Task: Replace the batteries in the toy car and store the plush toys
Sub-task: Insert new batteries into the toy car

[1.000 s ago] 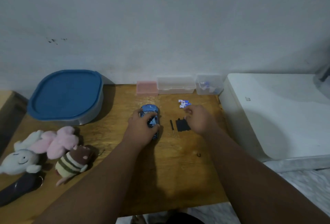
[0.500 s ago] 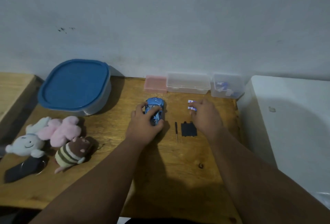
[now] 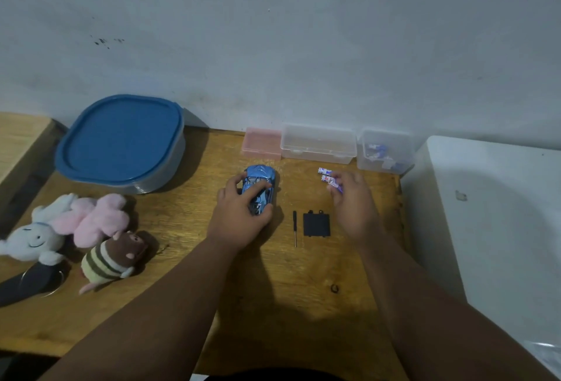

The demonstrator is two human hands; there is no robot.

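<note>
A blue toy car (image 3: 260, 178) lies on the wooden table (image 3: 267, 283), and my left hand (image 3: 241, 216) is closed over its near half. My right hand (image 3: 353, 203) pinches a small battery (image 3: 334, 184) at its fingertips, just above the table; another battery (image 3: 323, 171) lies beside it. A black battery cover (image 3: 316, 224) and a small black screwdriver (image 3: 294, 228) rest between my hands. At the left lie three plush toys: a white one (image 3: 32, 239), a pink one (image 3: 92, 218) and a brown striped one (image 3: 113, 257).
A round container with a blue lid (image 3: 121, 144) stands at the back left. A pink box (image 3: 262, 144), a clear box (image 3: 318, 144) and a clear box holding batteries (image 3: 384, 151) line the wall. A white appliance (image 3: 491, 222) borders the table's right edge. A dark pouch (image 3: 28, 283) lies front left.
My right hand moved from the black cover up to the batteries and closed on one. The left hand stayed on the car. The camera view shifted left.
</note>
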